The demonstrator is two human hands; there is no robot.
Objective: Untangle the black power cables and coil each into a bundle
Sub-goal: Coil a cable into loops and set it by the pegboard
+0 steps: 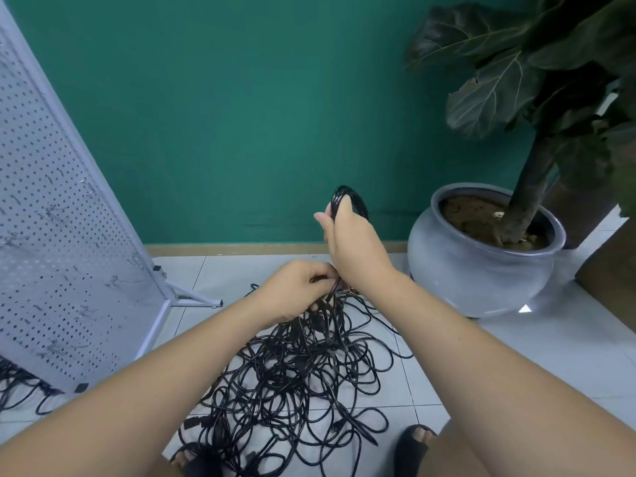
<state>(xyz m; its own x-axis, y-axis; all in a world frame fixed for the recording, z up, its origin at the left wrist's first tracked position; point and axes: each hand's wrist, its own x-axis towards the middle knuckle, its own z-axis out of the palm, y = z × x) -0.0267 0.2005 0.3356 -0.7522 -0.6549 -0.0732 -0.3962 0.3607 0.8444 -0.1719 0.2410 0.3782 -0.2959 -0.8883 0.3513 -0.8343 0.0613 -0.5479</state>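
Seen from my head, I am holding my right hand (351,242) raised above the pile, fingers wrapped round the coil (348,197) of black loops I am building, so the finished turns are hanging clear of the mess. My left hand (296,290) is sitting just below it, fingers curled and pinching the strand (333,292) that is running up out of the tangle. I judge it is guiding the cable so the next loop comes free of knots.

The tangle of black power cables (299,373) is lying on the white tiled floor (568,339), spreading beneath both my forearms. A green wall (241,115) is facing me. A white pegboard panel (69,235) is standing on my left with more black cable (17,387) at its foot. A grey pot (475,270) carrying a large-leaved plant (516,80) is sitting on my right.
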